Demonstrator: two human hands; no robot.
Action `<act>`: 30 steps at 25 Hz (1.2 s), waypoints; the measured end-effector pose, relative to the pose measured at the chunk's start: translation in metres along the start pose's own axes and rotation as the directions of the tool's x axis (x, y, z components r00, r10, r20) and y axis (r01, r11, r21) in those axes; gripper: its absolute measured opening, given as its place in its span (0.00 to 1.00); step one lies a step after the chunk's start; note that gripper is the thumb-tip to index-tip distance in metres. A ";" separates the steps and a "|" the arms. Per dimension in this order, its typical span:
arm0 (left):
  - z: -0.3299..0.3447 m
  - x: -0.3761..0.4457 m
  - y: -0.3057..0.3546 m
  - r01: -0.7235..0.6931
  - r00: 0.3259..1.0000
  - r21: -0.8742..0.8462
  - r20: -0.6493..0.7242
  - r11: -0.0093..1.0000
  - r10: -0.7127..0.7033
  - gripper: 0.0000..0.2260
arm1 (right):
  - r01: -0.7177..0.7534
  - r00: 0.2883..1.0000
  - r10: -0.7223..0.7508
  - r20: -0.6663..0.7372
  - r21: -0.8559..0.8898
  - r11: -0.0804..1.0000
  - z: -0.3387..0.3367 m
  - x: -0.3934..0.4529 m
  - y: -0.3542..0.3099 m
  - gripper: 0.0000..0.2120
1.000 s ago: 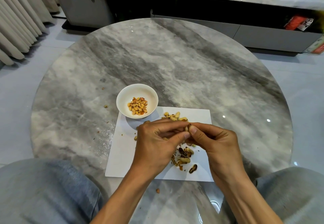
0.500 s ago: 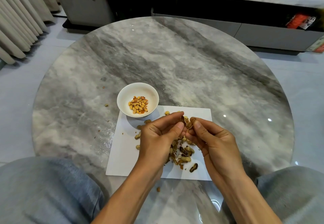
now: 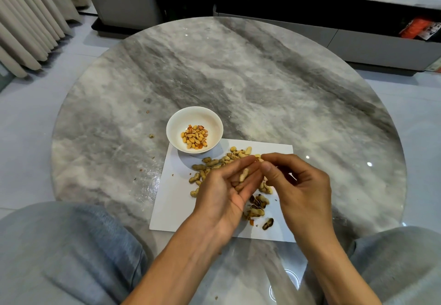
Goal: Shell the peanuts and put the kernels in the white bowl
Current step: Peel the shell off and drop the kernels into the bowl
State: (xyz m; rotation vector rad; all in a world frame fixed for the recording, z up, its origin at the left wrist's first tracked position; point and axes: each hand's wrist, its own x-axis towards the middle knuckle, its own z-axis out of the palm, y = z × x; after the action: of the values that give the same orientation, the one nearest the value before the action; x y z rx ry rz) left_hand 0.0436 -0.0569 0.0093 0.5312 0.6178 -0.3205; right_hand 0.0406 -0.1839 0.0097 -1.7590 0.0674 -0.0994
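Left hand [image 3: 224, 185] flat under 1 peanut [image 3: 243, 175] (palm up), right hand [image 3: 300, 185] pinching a shell bit [image 3: 260, 160].

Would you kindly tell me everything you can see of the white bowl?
The white bowl is small, round and glossy, looking like glazed ceramic, with a thin rim and sloping walls. It stands upright on the marble table, its near side overlapping the far left corner of the white paper sheet. A small heap of shelled kernels, some with reddish skins, lies at its bottom; most of the inside is bare. Neither hand touches it, and the unshelled peanuts lie just beside it on the sheet.
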 end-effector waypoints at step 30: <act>-0.032 -0.020 -0.013 -0.147 0.970 0.628 -0.062 0.765 0.237 0.20 | -0.306 0.859 0.372 0.353 -0.229 0.924 -0.021 0.000 0.014 0.09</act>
State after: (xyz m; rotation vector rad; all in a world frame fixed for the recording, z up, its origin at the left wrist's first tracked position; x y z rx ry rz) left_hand 0.0073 -0.0466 -0.0050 1.2605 0.5783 -0.2894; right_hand 0.0383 -0.2071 0.0004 -1.8742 0.0973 0.5320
